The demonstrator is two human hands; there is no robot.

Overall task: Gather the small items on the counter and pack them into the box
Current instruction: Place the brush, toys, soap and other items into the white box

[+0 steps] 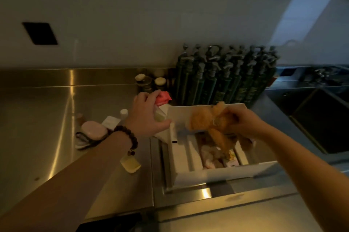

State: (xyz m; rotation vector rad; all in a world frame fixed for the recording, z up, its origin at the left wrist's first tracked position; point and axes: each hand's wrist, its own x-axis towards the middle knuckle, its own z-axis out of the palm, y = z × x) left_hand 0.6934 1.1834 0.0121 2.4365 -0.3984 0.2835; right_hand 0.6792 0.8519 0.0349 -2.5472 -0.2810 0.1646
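Gripping a fuzzy orange plush toy (209, 120) with the right hand (243, 124), fingers closed on its upper part, dangling it over the white box (217, 173) so that its lower end is hanging among the box's dividers. Curling the left hand (145, 114), beaded bracelet (128, 135) on the wrist, around a pale packet (160, 115) beside a pink-red item (163, 97), right at the box's far left corner. Sitting on the steel table (37, 118), the box already holding some pale, blurred small things (213, 158) in its middle compartment. Lying to the left on the table: a round pink item with a dark cord (92, 130), a small white bottle (124, 112), a pale yellow square piece (130, 164). Standing behind the box, a cluster of dark green pump bottles (226, 76) against the wall.
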